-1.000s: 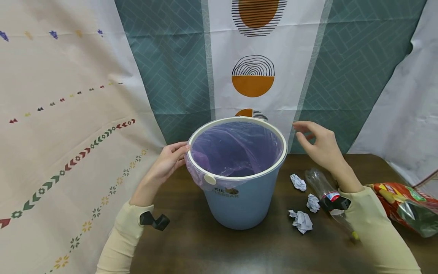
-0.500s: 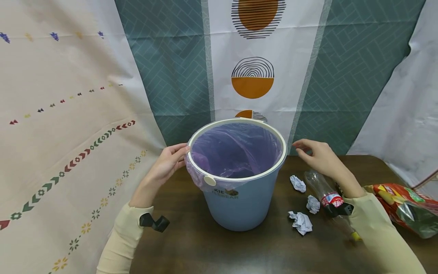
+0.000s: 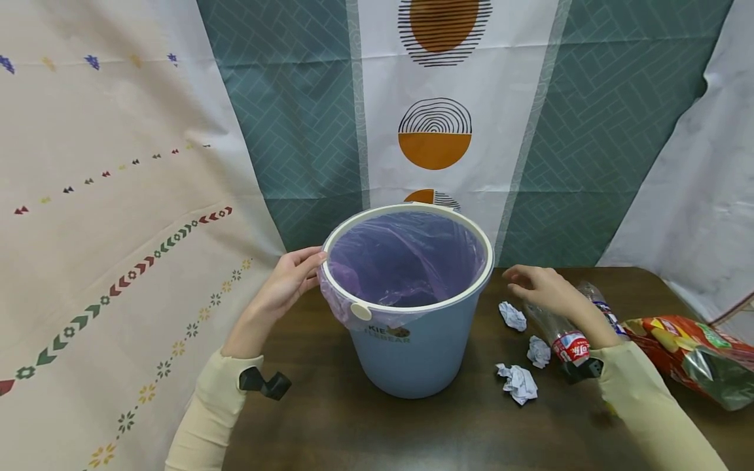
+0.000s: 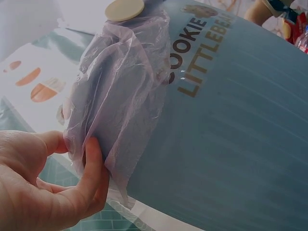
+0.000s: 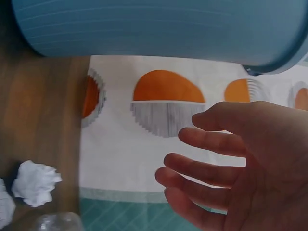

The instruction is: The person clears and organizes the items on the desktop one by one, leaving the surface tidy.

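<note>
A blue trash can (image 3: 412, 356) with a cream rim stands upright on the table, lined with a thin purple garbage bag (image 3: 406, 255) folded over its rim. My left hand (image 3: 290, 278) pinches the can's rim and the bag at the left side; the left wrist view shows the thumb and fingers (image 4: 94, 163) on the bag's folded-over edge (image 4: 122, 91). To the right of the can, my right hand (image 3: 544, 291) holds nothing, its fingers (image 5: 202, 171) relaxed. Below it lie crumpled paper balls (image 3: 513, 316) and a clear plastic bottle (image 3: 570, 343) with a red label, partly hidden by the arm.
A second bottle (image 3: 607, 314) lies behind the right wrist. Farther right sits a red chip bag (image 3: 695, 353). Patterned cloths (image 3: 312, 131) hang behind and left of the dark wooden table (image 3: 330, 432).
My right hand has come down beside the can, toward the paper balls and bottles. A second bottle now shows behind the wrist. The left hand keeps its place on the rim.
</note>
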A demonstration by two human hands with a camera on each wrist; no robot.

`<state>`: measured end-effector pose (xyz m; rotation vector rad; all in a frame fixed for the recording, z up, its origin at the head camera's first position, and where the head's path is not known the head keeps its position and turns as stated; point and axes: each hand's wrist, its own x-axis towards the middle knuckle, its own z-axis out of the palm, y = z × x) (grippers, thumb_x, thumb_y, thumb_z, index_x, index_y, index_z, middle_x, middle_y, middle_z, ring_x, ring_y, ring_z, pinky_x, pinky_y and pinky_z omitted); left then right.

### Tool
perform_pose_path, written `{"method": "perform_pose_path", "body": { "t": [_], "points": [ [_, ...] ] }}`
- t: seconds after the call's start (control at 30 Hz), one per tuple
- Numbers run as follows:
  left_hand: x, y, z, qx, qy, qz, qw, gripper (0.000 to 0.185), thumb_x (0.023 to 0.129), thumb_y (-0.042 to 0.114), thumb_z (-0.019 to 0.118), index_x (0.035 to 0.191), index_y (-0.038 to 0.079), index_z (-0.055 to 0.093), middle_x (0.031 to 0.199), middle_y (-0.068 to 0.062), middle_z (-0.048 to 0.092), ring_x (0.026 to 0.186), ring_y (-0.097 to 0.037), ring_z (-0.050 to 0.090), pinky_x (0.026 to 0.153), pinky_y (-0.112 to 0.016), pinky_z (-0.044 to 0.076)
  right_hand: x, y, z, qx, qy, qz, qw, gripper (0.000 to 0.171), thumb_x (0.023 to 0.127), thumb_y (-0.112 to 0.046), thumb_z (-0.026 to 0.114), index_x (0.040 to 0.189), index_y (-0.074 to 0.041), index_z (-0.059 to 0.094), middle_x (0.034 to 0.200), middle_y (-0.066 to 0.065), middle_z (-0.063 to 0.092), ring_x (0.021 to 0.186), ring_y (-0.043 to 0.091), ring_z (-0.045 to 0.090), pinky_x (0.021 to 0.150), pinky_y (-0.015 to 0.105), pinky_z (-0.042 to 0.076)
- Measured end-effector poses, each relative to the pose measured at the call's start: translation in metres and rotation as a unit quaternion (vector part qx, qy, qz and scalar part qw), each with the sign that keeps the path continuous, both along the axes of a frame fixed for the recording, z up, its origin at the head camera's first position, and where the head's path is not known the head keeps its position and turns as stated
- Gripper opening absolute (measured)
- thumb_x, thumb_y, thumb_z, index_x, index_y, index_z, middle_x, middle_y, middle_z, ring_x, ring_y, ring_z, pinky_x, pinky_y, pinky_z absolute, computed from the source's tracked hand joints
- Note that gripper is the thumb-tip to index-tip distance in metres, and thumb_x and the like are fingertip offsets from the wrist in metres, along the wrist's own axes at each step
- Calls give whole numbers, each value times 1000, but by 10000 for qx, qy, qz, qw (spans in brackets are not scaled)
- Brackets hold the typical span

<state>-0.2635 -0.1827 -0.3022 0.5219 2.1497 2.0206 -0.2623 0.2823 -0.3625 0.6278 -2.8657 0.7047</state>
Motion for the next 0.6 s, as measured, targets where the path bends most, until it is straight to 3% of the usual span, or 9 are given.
{"method": "perform_pose_path", "body": {
  "t": [0.17, 0.4, 0.6],
  "points": [
    [0, -2, 0, -32, 21, 27, 10000, 48, 101, 21, 52, 135, -11, 44, 117, -8, 62, 96, -8, 66, 86, -20, 54, -8, 0, -18, 136, -181, -66, 9997, 30, 91, -14, 62, 117, 1, 61, 104, 17, 70, 96, 33, 66, 79, 49, 54],
    [0, -2, 1, -122, -15, 14, 9999, 47, 101, 21, 51, 136, -9, 44, 123, -14, 58, 97, -8, 65, 87, -21, 54, -18, -5, -42, 675, -626, -236, 9955, 42, 92, -19, 61, 126, 5, 55, 121, 26, 62, 111, 44, 58, 87, 58, 50],
    [-1, -1, 0, -31, -56, -60, 10000, 46, 101, 19, 50, 135, -10, 44, 118, -10, 61, 95, -8, 65, 87, -21, 55, -24, -10, -59, 1061, -806, -175, 9909, 46, 92, -17, 61, 126, 12, 52, 121, 33, 58, 112, 49, 55, 90, 58, 48]
  ]
}}
